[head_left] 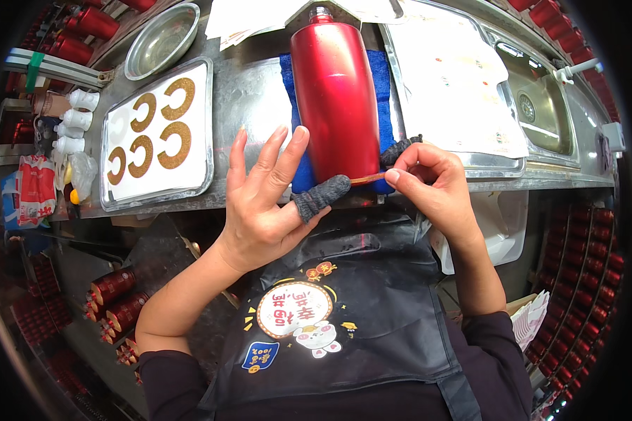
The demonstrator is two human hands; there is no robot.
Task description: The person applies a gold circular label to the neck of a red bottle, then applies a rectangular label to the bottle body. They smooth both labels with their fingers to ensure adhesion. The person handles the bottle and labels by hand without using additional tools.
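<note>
A large glossy red bottle (335, 98) lies on a blue towel (384, 84), its threaded neck pointing away from me. By its near end, my left hand (263, 203) has its fingers spread, with a dark grey knitted cover on the index finger. That covered fingertip touches one end of a thin reddish-gold strip (366, 179). The strip's other end is pinched by my right hand (435, 182), between the thumb and a fingertip. Another dark knitted cover shows on a finger of this hand, beside the bottle. What the strip is made of I cannot make out.
To the left, a metal tray (207, 151) carries several gold C-shaped pieces on white sheet. A metal bowl (163, 42) stands behind it. On the right are a sheet-covered tray (456, 84) and a sink (541, 98). White bottles (77, 119) and racked red bottles flank the bench.
</note>
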